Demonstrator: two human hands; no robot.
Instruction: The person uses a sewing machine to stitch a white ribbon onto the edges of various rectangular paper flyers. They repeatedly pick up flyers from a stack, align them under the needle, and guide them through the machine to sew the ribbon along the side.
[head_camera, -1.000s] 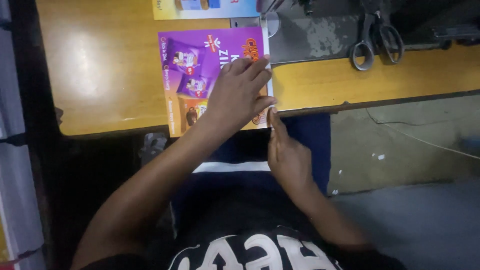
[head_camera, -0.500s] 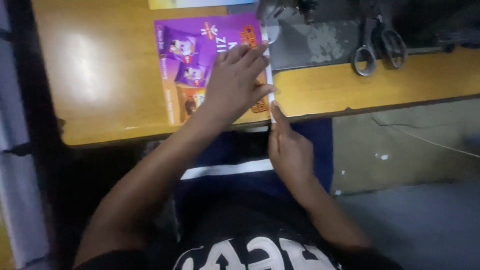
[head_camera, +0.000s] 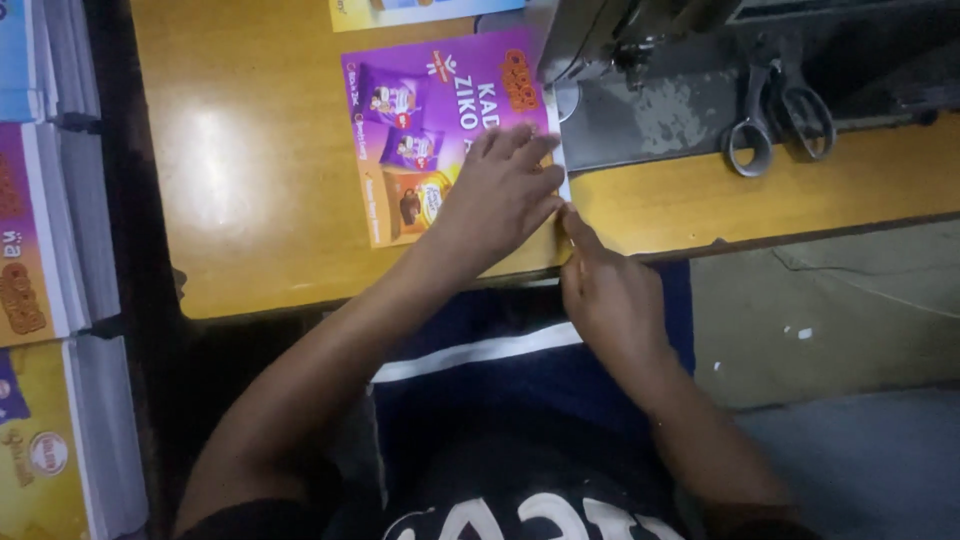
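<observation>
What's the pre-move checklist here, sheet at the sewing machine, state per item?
1. Left hand flat on the purple printed sheet: ok.
2. Right hand at the sheet's right edge near the table's front edge, fingertips touching it: ok.
3. Sheet lying flat on the yellow table: ok.
4. Sheet's right edge lined up under the sewing machine needle: cannot tell, the needle area is dark.
5. Fingers out of the needle's way: ok, both hands sit nearer the person than the machine head.
6. Scissors off the sheet, on the machine bed: ok.
</observation>
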